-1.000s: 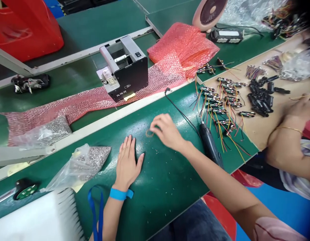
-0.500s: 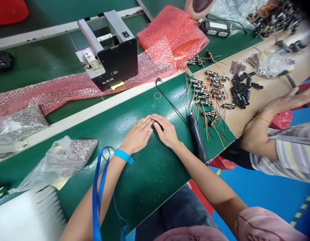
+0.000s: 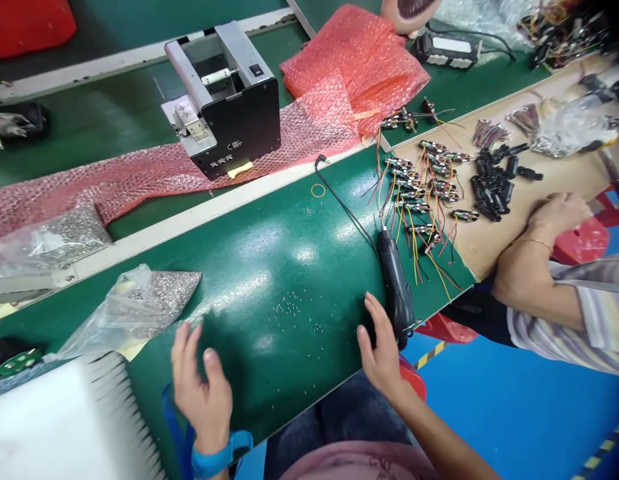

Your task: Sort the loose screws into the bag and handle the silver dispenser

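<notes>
Small metal pins lie scattered on the green table mat between my hands. My left hand is raised over the mat's near left part, fingers apart and holding nothing, with a blue wrist strap below it. Near the front edge, my right hand is also open and holds nothing. Just right of it lies a black electric screwdriver, its tip pointing away from me. A clear bag of small metal parts rests beyond my left hand.
Several wired circuit boards lie at the right, beside black plastic parts. A grey and black machine stands at the back on pink bubble wrap. A white foam block is at lower left. A co-worker's arm rests at right.
My hands were together, fingertips touching, over the middle of the mat. Now they are apart and nearer me, and the scattered pins show. The co-worker's hand has lowered onto the table.
</notes>
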Motion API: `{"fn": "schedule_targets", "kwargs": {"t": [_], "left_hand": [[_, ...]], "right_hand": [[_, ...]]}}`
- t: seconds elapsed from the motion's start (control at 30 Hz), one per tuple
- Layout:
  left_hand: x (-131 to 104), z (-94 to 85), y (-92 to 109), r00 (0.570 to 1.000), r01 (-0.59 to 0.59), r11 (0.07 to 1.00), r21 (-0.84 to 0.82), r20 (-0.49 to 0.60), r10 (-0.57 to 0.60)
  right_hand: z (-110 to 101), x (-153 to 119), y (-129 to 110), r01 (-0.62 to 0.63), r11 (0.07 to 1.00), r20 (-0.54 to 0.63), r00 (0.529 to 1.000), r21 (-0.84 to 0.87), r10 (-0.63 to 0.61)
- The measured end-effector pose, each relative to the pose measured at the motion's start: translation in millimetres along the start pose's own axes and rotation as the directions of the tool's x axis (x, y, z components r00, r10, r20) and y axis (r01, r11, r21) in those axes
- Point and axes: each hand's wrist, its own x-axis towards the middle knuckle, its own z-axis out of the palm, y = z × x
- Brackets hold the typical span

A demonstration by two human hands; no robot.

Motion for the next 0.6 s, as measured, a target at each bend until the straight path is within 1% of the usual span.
{"fn": "schedule_targets", "kwargs": {"t": [0.03,0.07,0.13,0.2,0.27,0.37,0.43,0.53,0.6], "left_hand": [[-7.4,-5.1,-10.4,0.996,0.067,0.994,0.091,-0.06,-0.062],[-12.1,-8.5,-20.4,0.991,0.116,0.98,0.163,-0.087,-0.103],[-12.0,-9.9,-37.0,0.987,0.154,0.954,0.256,-0.084,-0.137],[-2.7,-5.7,-46.4,0.989,0.148,0.939,0.309,-0.057,-0.137],[8.7,1.2,-49.3,0.99,0.14,0.924,0.355,-0.059,-0.128],[16.4,11.1,-45.2,0.987,0.157,0.907,0.39,-0.101,-0.127],[13.1,16.3,-37.7,0.988,0.153,0.903,0.401,-0.089,-0.128],[1.3,22.5,-21.0,0.995,0.093,0.916,0.391,-0.011,-0.097],[-8.1,26.0,-9.2,0.996,0.011,0.935,0.356,0.074,-0.04]], "right_hand": [[4.5,-7.1,-0.9,0.011,0.999,0.023,1.0,-0.051,-0.01],[10.4,-11.2,-3.5,0.025,0.996,0.047,0.999,-0.09,-0.021],[25.3,-8.6,-13.2,0.044,0.99,0.066,0.997,-0.134,-0.035],[41.7,7.8,-26.2,0.06,0.988,0.052,0.997,-0.145,-0.053],[57.9,33.3,-39.1,0.1,0.985,0.022,0.995,-0.143,-0.098],[80.5,76.2,-54.4,0.164,0.979,-0.027,0.985,-0.125,-0.169],[92.0,100.4,-61.5,0.227,0.971,-0.017,0.973,-0.079,-0.229],[98.4,121.0,-66.9,0.367,0.929,0.065,0.927,0.04,-0.369],[94.4,121.8,-66.5,0.442,0.887,0.157,0.874,0.136,-0.46]]}}
